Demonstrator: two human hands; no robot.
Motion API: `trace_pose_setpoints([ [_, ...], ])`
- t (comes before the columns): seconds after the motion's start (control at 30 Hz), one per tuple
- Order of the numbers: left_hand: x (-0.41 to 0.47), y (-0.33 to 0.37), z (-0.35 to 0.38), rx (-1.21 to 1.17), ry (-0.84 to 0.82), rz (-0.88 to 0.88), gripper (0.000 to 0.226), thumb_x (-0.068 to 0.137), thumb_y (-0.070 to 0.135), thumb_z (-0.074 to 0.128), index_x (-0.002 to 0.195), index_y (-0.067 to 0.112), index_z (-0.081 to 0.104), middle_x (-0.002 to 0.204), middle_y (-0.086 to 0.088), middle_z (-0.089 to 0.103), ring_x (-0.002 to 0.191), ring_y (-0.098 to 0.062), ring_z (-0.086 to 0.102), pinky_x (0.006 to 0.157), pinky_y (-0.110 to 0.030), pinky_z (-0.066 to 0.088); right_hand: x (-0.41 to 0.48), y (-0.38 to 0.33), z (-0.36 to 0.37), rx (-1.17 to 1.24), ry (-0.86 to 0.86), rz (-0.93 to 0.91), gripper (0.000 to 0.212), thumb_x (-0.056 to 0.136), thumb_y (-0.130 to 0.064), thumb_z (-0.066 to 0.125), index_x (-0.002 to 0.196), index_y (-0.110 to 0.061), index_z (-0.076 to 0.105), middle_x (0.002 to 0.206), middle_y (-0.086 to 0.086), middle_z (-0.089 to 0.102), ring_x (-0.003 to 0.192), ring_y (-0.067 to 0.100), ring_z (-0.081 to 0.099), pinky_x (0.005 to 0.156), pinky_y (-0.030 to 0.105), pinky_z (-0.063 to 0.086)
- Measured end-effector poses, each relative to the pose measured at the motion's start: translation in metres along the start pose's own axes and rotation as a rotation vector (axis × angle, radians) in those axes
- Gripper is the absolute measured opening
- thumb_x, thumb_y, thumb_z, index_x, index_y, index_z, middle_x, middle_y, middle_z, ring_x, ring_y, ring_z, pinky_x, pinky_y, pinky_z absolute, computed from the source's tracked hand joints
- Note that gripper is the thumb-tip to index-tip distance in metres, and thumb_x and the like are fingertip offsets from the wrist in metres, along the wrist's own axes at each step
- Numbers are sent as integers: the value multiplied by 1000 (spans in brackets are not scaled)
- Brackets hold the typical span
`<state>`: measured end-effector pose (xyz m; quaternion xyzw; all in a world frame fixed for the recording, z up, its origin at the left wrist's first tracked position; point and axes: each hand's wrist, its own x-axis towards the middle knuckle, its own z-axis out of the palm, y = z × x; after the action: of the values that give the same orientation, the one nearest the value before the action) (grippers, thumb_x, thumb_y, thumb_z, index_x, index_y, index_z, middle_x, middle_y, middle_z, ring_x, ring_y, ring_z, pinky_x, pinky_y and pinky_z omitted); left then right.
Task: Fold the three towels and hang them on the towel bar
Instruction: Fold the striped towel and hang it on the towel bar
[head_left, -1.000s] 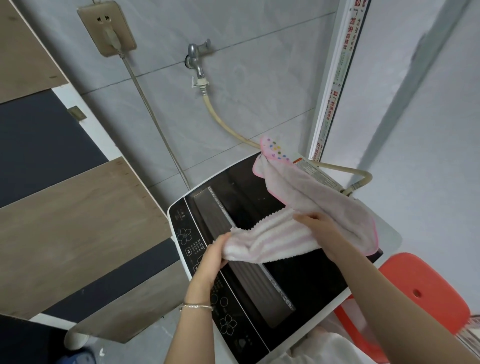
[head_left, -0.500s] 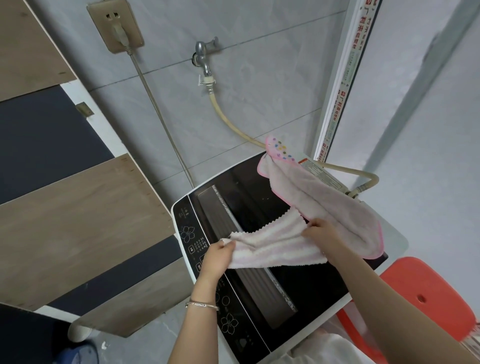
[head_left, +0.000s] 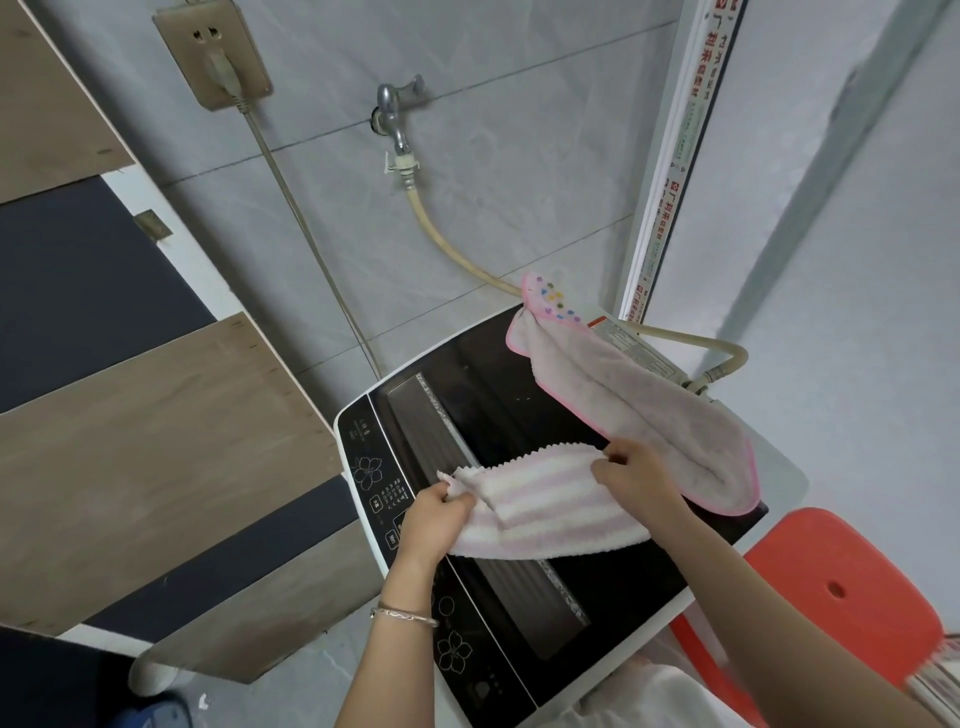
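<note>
Left hand (head_left: 435, 512) and right hand (head_left: 631, 470) each pinch the pink-striped fleece towel (head_left: 545, 506); uneven tension would probably skew the fold.

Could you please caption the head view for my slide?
Left hand and right hand hold a striped towel over a washing machine.

My left hand (head_left: 436, 519) is curled into a loose fist, thumb and fingers pinching one end of the striped towel (head_left: 545, 506), with the forearm reaching up from below. My right hand (head_left: 636, 480) pinches the other end, knuckles up, its bare forearm stretching in from the lower right.
</note>
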<state>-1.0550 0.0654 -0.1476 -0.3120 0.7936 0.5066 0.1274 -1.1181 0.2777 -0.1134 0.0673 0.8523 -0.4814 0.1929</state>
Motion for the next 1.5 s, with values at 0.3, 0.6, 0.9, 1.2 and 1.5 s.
trace_pose_setpoints([
  [0.3,2,2,2,69,17,15,15,84,14,47,77,16,59,69,-1,56,64,-16,50,56,-26,35,-15,30,-6,-107,-60,87,20,88,-20,53,68,-19,51,82,1,57,57,13,39,52,23,29],
  [0.6,2,0,6,120,19,44,15,84,13,48,69,16,52,68,0,52,61,-14,47,54,-26,33,-22,44,-8,-111,52,107,19,88,-9,48,73,-21,47,68,-1,48,56,12,42,50,21,32],
  [0.9,13,-3,17,22,110,16,12,89,17,49,77,14,50,71,0,50,69,-18,48,54,-26,33,-21,43,-2,-129,147,131,20,92,-9,43,107,-2,54,79,3,51,66,15,46,60,27,37],
  [1.2,12,-12,22,26,170,28,19,87,16,54,104,6,53,79,0,55,68,-13,50,55,-25,40,-21,46,5,-193,170,78,25,93,-12,47,117,-6,45,81,-4,49,64,5,46,52,14,32],
  [1.5,3,-23,23,203,283,249,56,81,2,58,133,6,39,136,-8,39,130,-23,28,106,-25,26,-26,44,8,-377,220,-11,44,89,-13,52,129,-7,35,129,10,39,89,15,50,78,20,43],
])
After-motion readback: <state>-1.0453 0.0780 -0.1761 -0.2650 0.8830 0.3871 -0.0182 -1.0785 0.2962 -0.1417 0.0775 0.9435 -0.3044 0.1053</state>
